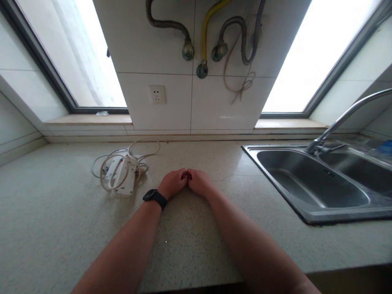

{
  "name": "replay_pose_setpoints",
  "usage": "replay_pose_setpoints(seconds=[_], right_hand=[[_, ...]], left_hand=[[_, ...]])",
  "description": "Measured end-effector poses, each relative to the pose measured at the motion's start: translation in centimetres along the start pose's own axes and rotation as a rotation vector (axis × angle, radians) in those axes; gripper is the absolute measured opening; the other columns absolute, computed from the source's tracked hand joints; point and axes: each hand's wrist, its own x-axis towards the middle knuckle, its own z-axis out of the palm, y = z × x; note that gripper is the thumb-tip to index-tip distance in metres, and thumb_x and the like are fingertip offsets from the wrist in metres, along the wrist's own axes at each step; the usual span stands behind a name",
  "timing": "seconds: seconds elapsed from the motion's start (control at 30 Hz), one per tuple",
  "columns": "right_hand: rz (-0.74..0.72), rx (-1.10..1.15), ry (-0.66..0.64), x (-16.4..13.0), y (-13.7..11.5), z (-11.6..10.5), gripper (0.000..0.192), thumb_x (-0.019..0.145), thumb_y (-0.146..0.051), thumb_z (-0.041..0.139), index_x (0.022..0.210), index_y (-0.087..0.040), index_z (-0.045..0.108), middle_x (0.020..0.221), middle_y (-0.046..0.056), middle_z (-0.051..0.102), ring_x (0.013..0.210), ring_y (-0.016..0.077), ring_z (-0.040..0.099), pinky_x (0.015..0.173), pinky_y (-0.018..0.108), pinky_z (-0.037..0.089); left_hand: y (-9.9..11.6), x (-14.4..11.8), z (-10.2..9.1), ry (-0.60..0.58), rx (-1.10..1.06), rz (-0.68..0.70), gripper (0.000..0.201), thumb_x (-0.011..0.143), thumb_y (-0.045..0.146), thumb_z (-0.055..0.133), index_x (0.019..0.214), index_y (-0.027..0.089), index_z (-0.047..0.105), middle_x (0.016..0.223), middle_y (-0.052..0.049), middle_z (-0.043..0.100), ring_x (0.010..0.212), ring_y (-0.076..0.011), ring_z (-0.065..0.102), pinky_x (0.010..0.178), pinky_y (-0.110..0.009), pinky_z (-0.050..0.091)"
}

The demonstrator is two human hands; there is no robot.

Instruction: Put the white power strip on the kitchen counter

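Observation:
Both my hands rest on the speckled countertop (190,232), curled into fists that meet at the knuckles. My left hand (173,182) is closed, with a black watch (155,197) on its wrist. Against it lies my right hand (199,181), closed too. Nothing shows sticking out of either fist, though the palms face away from view. To the left of my left hand lies a white power strip (125,183) with its pale cord (114,188) looped loosely over it.
A double steel sink (306,179) is set into the counter at right, under a curved faucet (346,116). On the tiled wall are a socket (157,94), a yellow hose (206,36), grey flexible hoses (167,23) and a tied cord (245,83). Windows flank the wall.

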Motion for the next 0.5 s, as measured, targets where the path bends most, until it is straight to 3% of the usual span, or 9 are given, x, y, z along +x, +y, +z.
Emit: replay_pose_setpoints(seconds=[0.5], right_hand=[[-0.001, -0.008, 0.008, 0.05, 0.02, 0.12, 0.026, 0.087, -0.024, 0.046, 0.104, -0.023, 0.066, 0.105, 0.008, 0.070, 0.096, 0.0213, 0.062, 0.074, 0.029, 0.038]], left_hand=[[0.19, -0.08, -0.24, -0.011, 0.009, -0.022, 0.015, 0.086, 0.024, 0.046, 0.087, 0.020, 0.060, 0.082, -0.005, 0.067, 0.075, -0.0177, 0.059, 0.063, -0.028, 0.035]])
